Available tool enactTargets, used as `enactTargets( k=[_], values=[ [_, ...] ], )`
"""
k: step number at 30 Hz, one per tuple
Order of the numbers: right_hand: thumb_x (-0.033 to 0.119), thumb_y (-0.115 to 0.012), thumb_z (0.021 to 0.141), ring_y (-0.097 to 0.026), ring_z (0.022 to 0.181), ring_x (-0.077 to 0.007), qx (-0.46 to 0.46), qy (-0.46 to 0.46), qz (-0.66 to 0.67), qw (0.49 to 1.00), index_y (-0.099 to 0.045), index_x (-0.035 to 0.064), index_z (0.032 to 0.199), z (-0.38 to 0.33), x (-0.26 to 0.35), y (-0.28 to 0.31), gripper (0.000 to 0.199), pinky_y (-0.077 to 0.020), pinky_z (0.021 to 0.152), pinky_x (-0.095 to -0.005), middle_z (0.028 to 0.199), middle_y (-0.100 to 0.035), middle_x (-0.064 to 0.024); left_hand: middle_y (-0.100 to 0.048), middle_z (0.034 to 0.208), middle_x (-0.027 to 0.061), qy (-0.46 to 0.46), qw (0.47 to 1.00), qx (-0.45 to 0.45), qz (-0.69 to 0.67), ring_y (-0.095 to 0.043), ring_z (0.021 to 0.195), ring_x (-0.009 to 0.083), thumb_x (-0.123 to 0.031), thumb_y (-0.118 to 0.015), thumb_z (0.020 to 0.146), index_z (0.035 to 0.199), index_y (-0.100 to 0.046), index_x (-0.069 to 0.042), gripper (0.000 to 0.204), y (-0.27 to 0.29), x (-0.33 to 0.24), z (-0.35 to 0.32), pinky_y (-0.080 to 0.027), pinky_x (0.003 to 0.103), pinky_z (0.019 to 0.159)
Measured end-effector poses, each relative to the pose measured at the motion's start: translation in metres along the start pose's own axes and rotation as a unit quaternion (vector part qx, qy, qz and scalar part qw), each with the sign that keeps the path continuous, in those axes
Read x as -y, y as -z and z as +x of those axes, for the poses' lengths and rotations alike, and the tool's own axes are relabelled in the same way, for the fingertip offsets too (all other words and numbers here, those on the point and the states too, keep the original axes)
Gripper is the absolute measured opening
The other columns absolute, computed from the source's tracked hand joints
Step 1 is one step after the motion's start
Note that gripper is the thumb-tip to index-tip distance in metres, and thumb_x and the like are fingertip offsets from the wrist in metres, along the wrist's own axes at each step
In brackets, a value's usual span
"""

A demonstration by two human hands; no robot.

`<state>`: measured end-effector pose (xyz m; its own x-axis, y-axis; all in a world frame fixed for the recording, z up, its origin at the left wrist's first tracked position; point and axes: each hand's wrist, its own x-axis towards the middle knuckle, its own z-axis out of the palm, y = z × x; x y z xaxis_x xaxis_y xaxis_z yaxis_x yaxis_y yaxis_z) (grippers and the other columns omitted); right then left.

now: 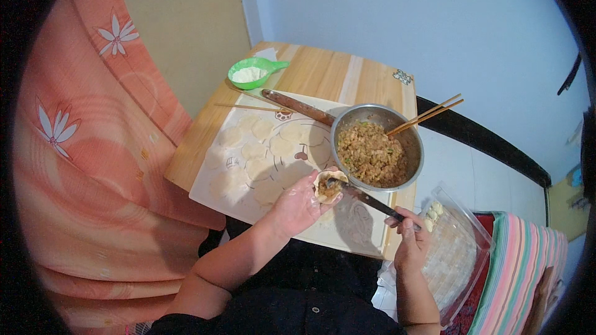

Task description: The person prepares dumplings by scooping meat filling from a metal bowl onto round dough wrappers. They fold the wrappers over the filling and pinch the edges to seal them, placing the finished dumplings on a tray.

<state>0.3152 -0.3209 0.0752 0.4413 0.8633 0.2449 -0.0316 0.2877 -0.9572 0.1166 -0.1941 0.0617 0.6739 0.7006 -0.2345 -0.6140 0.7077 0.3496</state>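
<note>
L hand (299, 206), ctr frame: palm up, fingers cupped under one round dumpling wrapper (328, 186); a dab of filling sits in wrapper's middle. Wrapper not yet folded.

R hand (408, 231), lower right of ctr: fingers closed round the dark handle of a long flat filling spatula (363, 196); its tip rests on the filling in the wrapper. Hands apart, joined only by the tool.

Just above the hands, ctr-right: steel bowl (410, 139), approx. half full of minced meat-and-greens filling (371, 154). Pair of wooden chopsticks (428, 113) leans on bowl's right rim, tips in the mix.

Left of bowl: pale pastry mat (214, 201) w/ cartoon print, lying on a light wood table (323, 71). On mat: rolled wrappers (254, 149), roughly ten, flat, unfilled, some overlapping. Wooden rolling pin (297, 106) lies diagonally at mat's upper edge, one end by the bowl. A thin wooden stick (245, 107) lies near it.

Upper ctr-left, on table: green scoop-shaped dish (267, 66) w/ white flour.

Lower right of frame: clear plastic tray (478, 236), w/ a few finished dumplings (433, 214) at its upper left end; rest of tray hard to read. Striped cloth (528, 260) beside it.

Left side of frame: orange flowered curtain (87, 149).

Progress, as judged: early-to-mid. Few pcs done, one in hand at filling stage, a stack of wrappers and much filling left.
</note>
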Motion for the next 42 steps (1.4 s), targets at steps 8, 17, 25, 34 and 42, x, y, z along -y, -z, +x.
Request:
enactTargets(
  k=[8, 17, 25, 34, 42],
  values=[
    [0.022, -0.05, 0.092, -0.055, 0.074, -0.0121, -0.025, -0.009, -0.017, 1.0, -0.059, -0.0033, 0.107, -0.001, 0.006, 0.003, 0.031, -0.0374, 0.067, -0.0231, 0.081, -0.065, -0.0102, -0.047, 0.128, 0.011, -0.005, 0.999, 0.031, 0.012, -0.046, 0.118, 0.025, -0.022, -0.033, 0.097, 0.129, -0.04, -0.004, 0.037, 0.0, 0.003, 0.001, -0.036, 0.044, 0.104],
    [0.013, -0.051, 0.09, -0.055, 0.073, -0.0169, -0.052, 0.114, -0.221, 0.967, -0.063, 0.0004, 0.101, 0.033, 0.004, 0.017, 0.021, -0.041, 0.067, -0.0275, 0.079, -0.061, -0.0095, -0.046, 0.129, 0.0147, -0.029, 0.998, -0.053, 0.014, -0.044, 0.121, 0.027, -0.024, -0.032, 0.097, 0.127, -0.039, 0.0, 0.039, 0.001, 0.007, -0.001, -0.031, 0.043, 0.106],
    [0.008, -0.062, 0.078, -0.055, 0.083, -0.0275, 0.12, 0.141, -0.563, 0.805, -0.065, 0.0091, 0.102, 0.064, -0.002, 0.008, 0.024, -0.0457, 0.07, -0.037, 0.086, -0.058, -0.0075, -0.043, 0.131, 0.0164, -0.025, 1.0, -0.018, 0.002, -0.042, 0.123, 0.0292, -0.025, -0.033, 0.097, 0.129, -0.037, 0.0, 0.04, -0.001, 0.006, -0.005, -0.03, 0.044, 0.107],
    [0.003, -0.063, 0.068, -0.053, 0.097, -0.0264, 0.12, 0.327, -0.526, 0.776, -0.058, 0.012, 0.112, 0.02, 0.022, -0.01, 0.045, -0.0414, 0.082, -0.0403, 0.106, -0.056, -0.0084, -0.051, 0.123, 0.0097, 0.0, 0.998, 0.049, -0.025, -0.047, 0.116, 0.0231, -0.028, -0.035, 0.097, 0.128, -0.041, -0.005, 0.039, -0.006, 0.01, -0.017, -0.036, 0.04, 0.099],
    [0.017, -0.061, 0.071, -0.053, 0.091, -0.0163, 0.16, 0.549, -0.517, 0.637, -0.063, 0.0154, 0.101, 0.016, 0.008, -0.043, 0.03, -0.0433, 0.076, -0.0317, 0.104, -0.059, 0.0006, -0.051, 0.121, 0.0068, 0.023, 0.996, 0.079, 0.038, -0.049, 0.11, 0.0184, -0.036, -0.03, 0.098, 0.127, -0.04, -0.007, 0.043, -0.022, 0.02, -0.034, -0.038, 0.036, 0.093]
  ],
)
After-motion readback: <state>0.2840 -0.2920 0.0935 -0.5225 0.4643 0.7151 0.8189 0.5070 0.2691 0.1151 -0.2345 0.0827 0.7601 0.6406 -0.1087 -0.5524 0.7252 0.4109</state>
